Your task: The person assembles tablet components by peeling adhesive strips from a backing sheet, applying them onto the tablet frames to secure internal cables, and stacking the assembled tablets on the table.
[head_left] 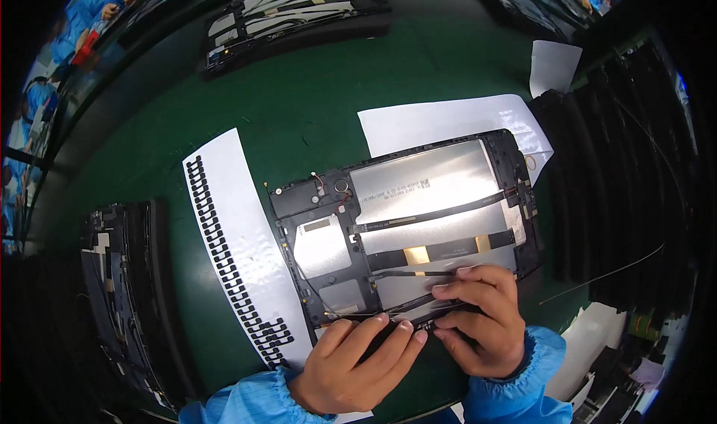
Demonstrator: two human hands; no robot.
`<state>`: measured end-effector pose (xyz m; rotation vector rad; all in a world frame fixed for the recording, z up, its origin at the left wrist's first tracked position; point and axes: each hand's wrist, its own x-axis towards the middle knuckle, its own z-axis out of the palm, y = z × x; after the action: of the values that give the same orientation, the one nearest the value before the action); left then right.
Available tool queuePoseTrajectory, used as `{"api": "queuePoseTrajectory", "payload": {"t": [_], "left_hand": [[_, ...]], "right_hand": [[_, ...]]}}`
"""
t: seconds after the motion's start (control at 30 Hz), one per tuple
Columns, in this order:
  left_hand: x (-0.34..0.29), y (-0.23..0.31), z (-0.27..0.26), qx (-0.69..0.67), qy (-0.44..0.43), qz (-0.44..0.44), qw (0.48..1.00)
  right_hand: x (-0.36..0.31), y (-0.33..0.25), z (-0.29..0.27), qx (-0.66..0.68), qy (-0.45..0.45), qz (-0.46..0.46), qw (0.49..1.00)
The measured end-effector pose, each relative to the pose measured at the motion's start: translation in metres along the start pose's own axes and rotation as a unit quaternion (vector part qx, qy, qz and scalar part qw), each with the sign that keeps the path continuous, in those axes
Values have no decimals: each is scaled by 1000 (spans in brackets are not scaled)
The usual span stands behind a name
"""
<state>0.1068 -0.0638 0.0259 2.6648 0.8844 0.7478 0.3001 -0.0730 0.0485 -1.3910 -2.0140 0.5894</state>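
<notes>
In front of me lies an opened tablet, tilted on the table, with silver battery panels, dark flat cables and gold patches showing. My left hand is at its near edge, fingers bent and closed on the rim. A thin cable runs along that edge to the left fingertips. My right hand is closed beside it, with thumb and forefinger nearly together at the same edge. Its other fingers curl over the lower battery area. Whatever lies between those right fingertips is too small to make out.
A white sheet with rows of small black pieces lies left of the tablet. Another white sheet is behind it. More opened tablets lie at far left and at the back. Black ridged trays stand at right. People in blue work beyond.
</notes>
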Motion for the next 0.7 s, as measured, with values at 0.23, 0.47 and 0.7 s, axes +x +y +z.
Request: {"api": "queuePoseTrajectory", "payload": {"t": [0.23,0.47,0.7], "left_hand": [[0,0,-1,8,8,6,1000],[-11,6,-25,-45,1,-30,999],[-71,-25,-43,31,59,-297,953]], "right_hand": [[0,-5,7,-31,29,-53,998],[2,-40,12,-88,79,-12,993],[35,-102,109,-156,7,10,988]]}}
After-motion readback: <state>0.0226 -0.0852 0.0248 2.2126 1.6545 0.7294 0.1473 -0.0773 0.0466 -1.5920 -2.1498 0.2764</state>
